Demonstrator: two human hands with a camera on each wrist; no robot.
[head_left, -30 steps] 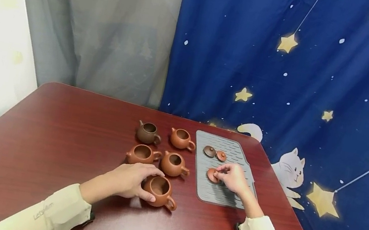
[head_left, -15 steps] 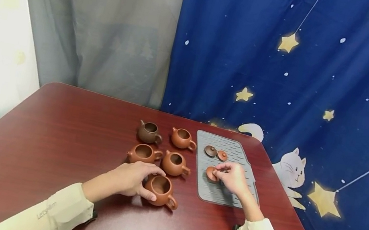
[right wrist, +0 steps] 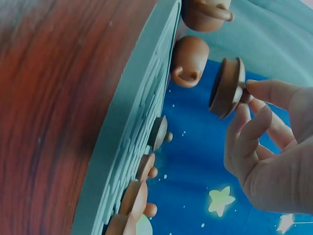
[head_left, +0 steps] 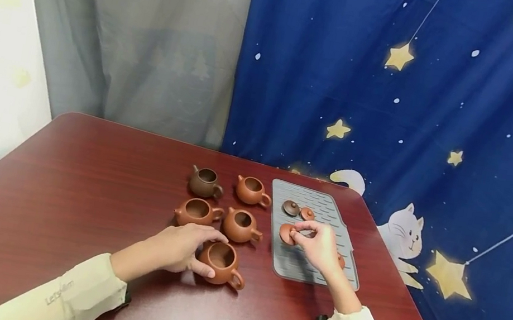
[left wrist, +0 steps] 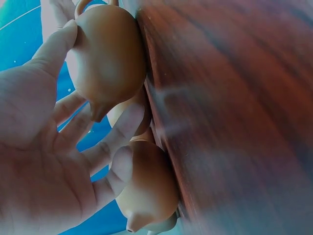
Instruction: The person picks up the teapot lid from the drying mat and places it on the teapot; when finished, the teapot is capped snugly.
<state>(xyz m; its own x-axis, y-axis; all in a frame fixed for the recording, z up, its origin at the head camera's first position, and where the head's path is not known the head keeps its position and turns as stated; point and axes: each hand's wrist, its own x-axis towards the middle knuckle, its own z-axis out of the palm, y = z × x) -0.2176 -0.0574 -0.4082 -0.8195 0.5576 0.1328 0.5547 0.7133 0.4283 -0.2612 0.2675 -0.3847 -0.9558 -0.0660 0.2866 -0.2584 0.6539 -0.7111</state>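
My left hand [head_left: 186, 247] is around the nearest reddish-brown clay teapot [head_left: 219, 272], which stands lidless on the table; thumb and forefinger lie on opposite sides of its body. In the left wrist view that teapot [left wrist: 107, 54] has the thumb against it, while other fingers spread below its spout. My right hand [head_left: 321, 245] pinches a reddish-brown teapot lid [head_left: 287, 234] by its knob. The right wrist view has this lid [right wrist: 228, 89] tilted and held clear of the grey mat [right wrist: 122, 117]. Other lids lie on the mat, one partly hidden behind my right hand.
Beyond the held teapot stand a dark brown teapot [head_left: 205, 182] and three reddish-brown ones, including a teapot [head_left: 241, 226] close to my left fingers. A dark lid [head_left: 291, 207] and a small reddish lid [head_left: 307, 214] sit on the mat. A starry blue curtain [head_left: 395, 121] hangs behind the table.
My right hand has lifted the lid and carried it slightly left, revealing part of another lid behind the wrist. My left hand stays on the teapot.
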